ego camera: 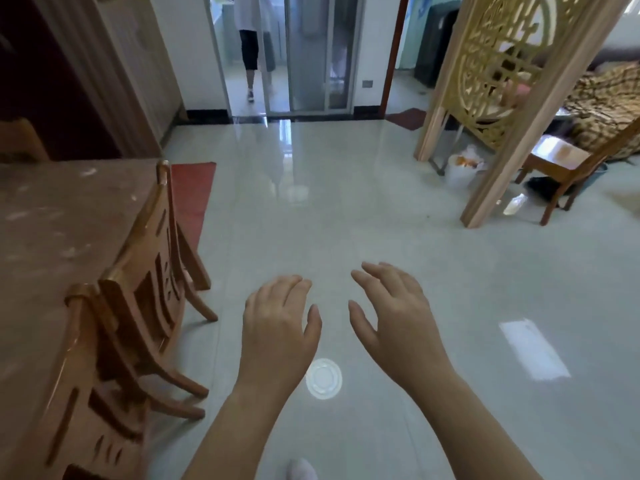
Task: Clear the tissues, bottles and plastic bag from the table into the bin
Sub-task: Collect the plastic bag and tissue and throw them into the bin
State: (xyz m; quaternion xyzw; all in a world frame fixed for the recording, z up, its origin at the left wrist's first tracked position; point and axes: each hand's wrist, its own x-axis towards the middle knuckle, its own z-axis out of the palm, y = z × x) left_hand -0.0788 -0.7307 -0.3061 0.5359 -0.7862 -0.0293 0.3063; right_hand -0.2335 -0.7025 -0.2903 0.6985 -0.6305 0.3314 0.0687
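1. Brownish marbled stone is what the desk (52,216) top looks like from where I watch, at the left edge of the head view, with two wooden chairs (138,306) pushed against its side. The picture is blurred there; I make out a few pale smudges on the top that could be tissues or only veining, and I cannot tell which. No bottles and no plastic bag show on the part of the desk I can see.
2. The bin (462,168) stands well apart, across the glossy tiled floor (346,202), at the foot of the carved wooden screen (502,81). It is a pale tub lined with a thin bag and seems to hold orange and white scraps.
3. Handling, as I judge it: tissues would be light and soft, best pinched or scrunched into the palm; empty bottles light, stiff and a little slippery, best wrapped round the body; a plastic bag limp and slick, best bunched up before lifting.
4. My left hand (277,323) is empty, palm down, fingers loosely together and slightly curled, held out over the floor.
5. My right hand (394,313) is likewise empty, fingers spread and relaxed, thumb pointing inward toward the left hand. The two hang near each other without touching.
6. Both forearms reach forward from the bottom of the frame, away from the desk. A round white disc (323,378) lies on the floor beneath them.
7. Another person (249,46) stands in the far doorway.
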